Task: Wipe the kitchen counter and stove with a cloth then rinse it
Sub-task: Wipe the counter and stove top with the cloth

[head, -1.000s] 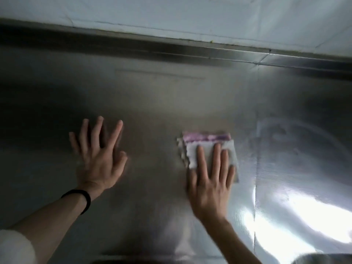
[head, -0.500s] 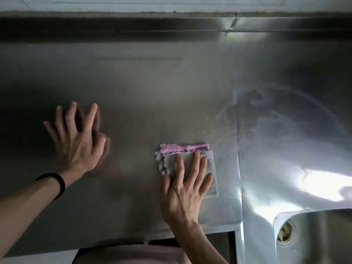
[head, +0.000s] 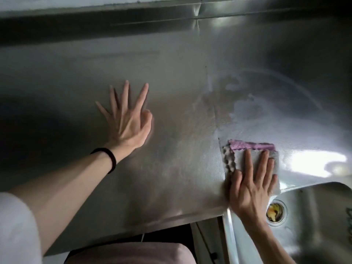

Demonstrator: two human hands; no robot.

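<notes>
Your right hand slid the cloth over beside the sink, fingers flat and spread for pressure (left hand splayed, probably bracing).

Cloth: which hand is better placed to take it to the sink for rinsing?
Right, probably: the right hand presses the cloth beside the sink; the left hand is spread over the counter, apart.

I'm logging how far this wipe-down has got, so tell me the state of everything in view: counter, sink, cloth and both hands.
Counter: wet streaks on its right part.
Sink: drain holds yellowish scraps.
Right hand: fingers straight, pressing flat.
Cloth: folded, flat on the counter at the sink's corner, under the right hand.
Left hand: fingers spread, holding nothing.
</notes>
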